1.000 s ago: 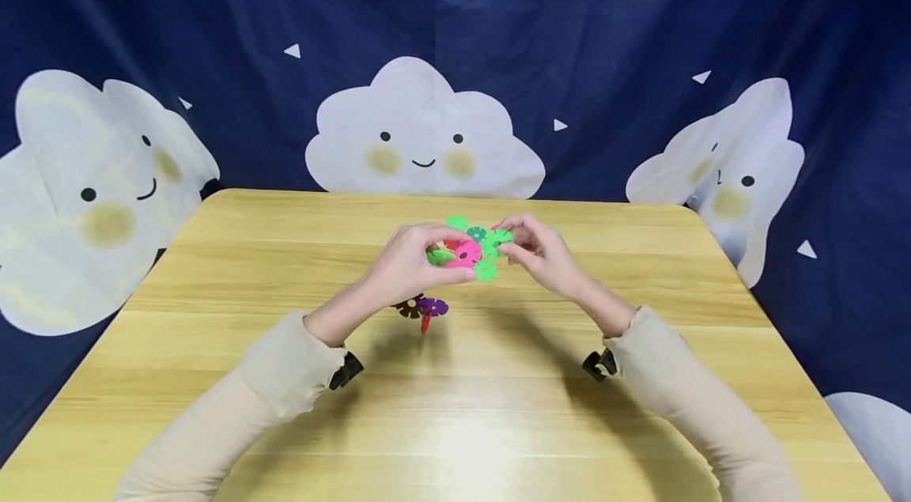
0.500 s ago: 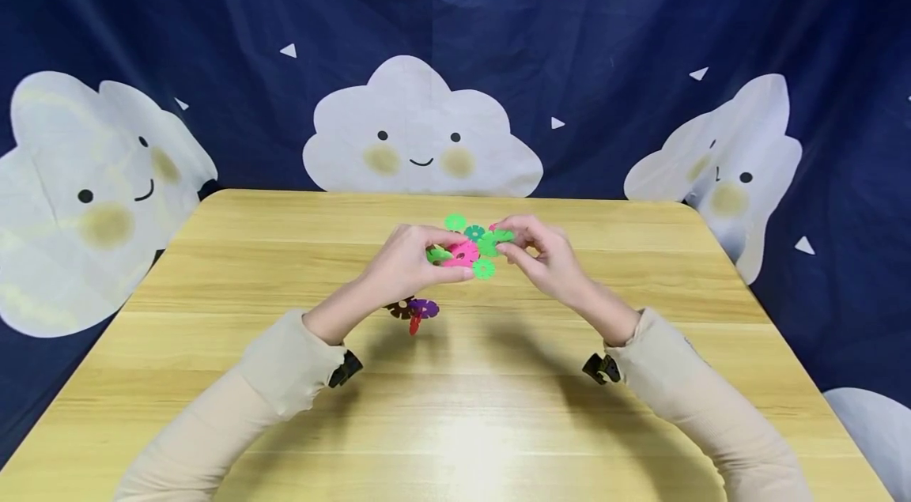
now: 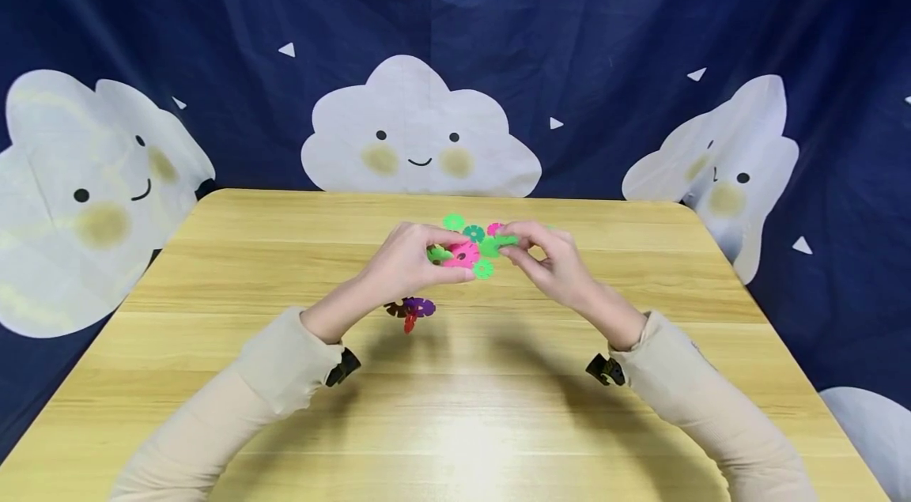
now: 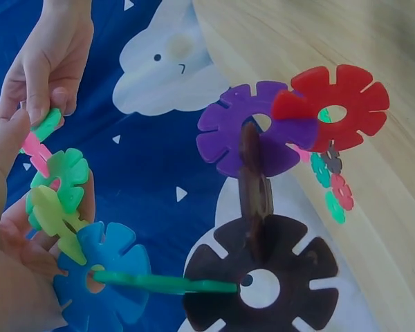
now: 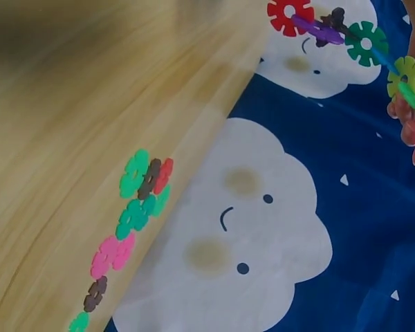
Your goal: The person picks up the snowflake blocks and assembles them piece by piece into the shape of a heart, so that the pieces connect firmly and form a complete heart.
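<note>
A chain of snowflake discs [image 4: 128, 256] spans the two hands above the worktop [image 3: 455, 375], its long axis running eight o'clock to two in the head view. The end with the red disc [image 4: 363, 107] and purple disc [image 4: 221, 131] points to eight. The left hand's [image 3: 409, 257] grip pinches mid-chain, near the pink disc [image 3: 470, 252]; the right hand's [image 3: 551, 261] pinches a green disc [image 3: 508, 241] at two — whether slotted in, I cannot tell. Loose discs [image 3: 469, 233] lie toward twelve.

Plastic, wood, cloth
Smooth plastic discs [image 4: 221, 135]; the wood-grained bench [image 3: 484, 383] shines toward its near edge; the cloth backdrop [image 3: 605, 51] looks matt.
</note>
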`<state>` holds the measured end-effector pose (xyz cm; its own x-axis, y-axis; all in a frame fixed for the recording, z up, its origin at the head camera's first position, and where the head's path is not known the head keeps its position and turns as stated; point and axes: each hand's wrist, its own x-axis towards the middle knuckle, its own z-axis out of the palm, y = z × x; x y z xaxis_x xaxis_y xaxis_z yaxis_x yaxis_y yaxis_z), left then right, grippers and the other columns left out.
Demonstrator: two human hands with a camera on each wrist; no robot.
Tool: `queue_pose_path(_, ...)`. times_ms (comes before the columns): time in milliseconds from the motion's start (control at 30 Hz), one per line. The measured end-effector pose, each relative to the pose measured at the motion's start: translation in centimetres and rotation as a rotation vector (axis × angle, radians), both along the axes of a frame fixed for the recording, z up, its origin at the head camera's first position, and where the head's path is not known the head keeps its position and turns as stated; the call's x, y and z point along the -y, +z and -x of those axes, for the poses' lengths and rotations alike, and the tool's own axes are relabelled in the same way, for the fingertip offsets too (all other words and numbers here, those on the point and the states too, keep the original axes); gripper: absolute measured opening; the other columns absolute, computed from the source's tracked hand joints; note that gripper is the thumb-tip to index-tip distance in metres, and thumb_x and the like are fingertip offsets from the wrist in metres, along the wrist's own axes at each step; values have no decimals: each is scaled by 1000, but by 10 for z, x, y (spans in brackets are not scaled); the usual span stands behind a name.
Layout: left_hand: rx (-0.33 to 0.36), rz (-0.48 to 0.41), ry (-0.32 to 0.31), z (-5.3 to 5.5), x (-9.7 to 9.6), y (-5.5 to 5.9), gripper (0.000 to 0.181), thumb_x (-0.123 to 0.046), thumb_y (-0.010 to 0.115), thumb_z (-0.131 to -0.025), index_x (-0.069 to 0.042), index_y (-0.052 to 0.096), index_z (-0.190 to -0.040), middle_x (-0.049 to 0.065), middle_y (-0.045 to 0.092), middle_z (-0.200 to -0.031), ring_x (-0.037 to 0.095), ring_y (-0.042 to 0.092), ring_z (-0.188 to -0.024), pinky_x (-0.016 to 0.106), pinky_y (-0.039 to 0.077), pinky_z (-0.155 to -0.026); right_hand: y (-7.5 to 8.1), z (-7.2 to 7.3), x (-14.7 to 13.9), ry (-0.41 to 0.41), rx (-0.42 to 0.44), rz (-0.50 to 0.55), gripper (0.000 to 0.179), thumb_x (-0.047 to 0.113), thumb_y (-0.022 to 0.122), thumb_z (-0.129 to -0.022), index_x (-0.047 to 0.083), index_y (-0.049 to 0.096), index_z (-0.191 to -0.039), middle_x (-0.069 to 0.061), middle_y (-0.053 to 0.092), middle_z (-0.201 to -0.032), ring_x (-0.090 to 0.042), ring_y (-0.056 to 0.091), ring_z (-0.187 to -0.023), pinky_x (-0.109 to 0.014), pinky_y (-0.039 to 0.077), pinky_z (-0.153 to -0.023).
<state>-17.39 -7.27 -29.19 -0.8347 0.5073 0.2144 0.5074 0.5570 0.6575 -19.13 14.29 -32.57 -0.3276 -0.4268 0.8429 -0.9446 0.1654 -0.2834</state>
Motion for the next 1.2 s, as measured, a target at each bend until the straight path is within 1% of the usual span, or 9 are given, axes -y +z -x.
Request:
queue_pose_path(167,-8,20,-12,-1,-1,2,45,-29,77,-72,-6,67,-110,2,69,-83,9,29,-47,21,26,-45,0,-1,5,8,9,-9,27,22,54,-91,-5,58,-94,-6,55,-62,-10,46,-49,-17,35,-45)
queue_pose_path(233,-25,23,-18,-1,-2,2,46,-28,77,-72,-5,66,-110,3,69,-85,8,29,-47,20,26,-44,-1,-1,6,16,20,-9,27,22,54,-91,-5,58,-94,-3,51,-58,-10,45,-48,-17,35,-44)
queue_pose_path(333,-77,21,-37,-2,-3,1,45,-26,76,-73,-2,65,-110,4,67,-75,7,24,-44,19,24,-43,0,-1,6,35,29,10,28,22,54,-91,-6,58,-92,-6,54,-58,-10,45,-46,-17,35,-42)
queue_pose_path(433,-134,3,-57,-2,-5,2,45,-23,76,-74,1,64,-111,8,68,-79,6,21,-43,19,22,-42,2,-1,7,38,6,26,29,21,54,-91,-7,57,-89,-10,59,-61,-11,45,-46,-18,35,-41)
queue_pose_path(533,-175,-20,-66,-4,-6,4,42,-21,75,-75,2,65,-109,9,69,-89,5,25,-43,18,23,-41,5,0,9,28,-23,37,29,21,54,-91,-7,57,-86,-11,59,-62,-12,44,-46,-19,36,-42)
queue_pose_path(633,-195,-46,-68,-4,-7,7,39,-20,74,-76,2,66,-107,7,68,-86,5,28,-43,18,24,-41,9,0,12,20,-31,45,28,20,54,-91,-7,56,-86,-13,61,-64,-12,43,-47,-19,36,-45)
queue_pose_path(800,-199,-78,-69,-4,-7,9,37,-19,74,-77,2,66,-107,7,67,-84,6,29,-44,18,24,-41,13,1,15,13,-49,58,28,20,53,-92,-8,57,-86,-16,62,-67,-12,39,-47,-19,34,-45)
queue_pose_path(1067,-166,-79,-55,-5,-6,4,41,-18,74,-76,4,64,-109,11,68,-91,6,23,-41,18,21,-40,6,2,16,5,-52,45,28,20,53,-92,-8,57,-86,-15,61,-64,-11,38,-45,-20,33,-41)
queue_pose_path(1200,-161,-84,-55,-3,-4,1,41,-17,74,-76,4,64,-110,11,68,-90,5,22,-41,18,22,-40,4,2,17,-1,-55,17,27,20,53,-91,-7,56,-87,-18,64,-72,-11,40,-44,-19,35,-41)
